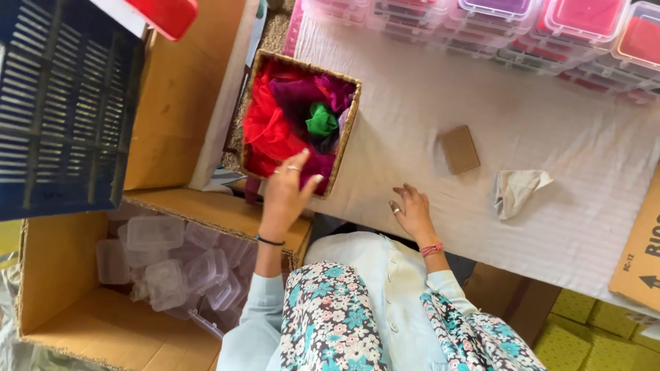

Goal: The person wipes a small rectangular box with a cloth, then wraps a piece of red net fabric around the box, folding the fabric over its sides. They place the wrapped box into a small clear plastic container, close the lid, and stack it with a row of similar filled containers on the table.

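Observation:
A woven basket (348,135) full of red, purple and green crumpled fabric (275,130) stands at the left end of a white-covered table (440,103). My left hand (287,191) reaches into its near edge, fingers spread over the purple cloth, and holds nothing that I can see. My right hand (411,208) rests on the table's near edge, fingers loosely apart and empty. A small brown card (459,149) and a crumpled beige cloth (517,190) lie on the table beyond the right hand.
Stacks of clear lidded boxes (550,34) with pink and red contents line the table's far edge. A cardboard box (62,275) of clear plastic containers (168,268) sits at lower left, a dark blue crate (62,103) above it. Another carton (643,254) lies at right.

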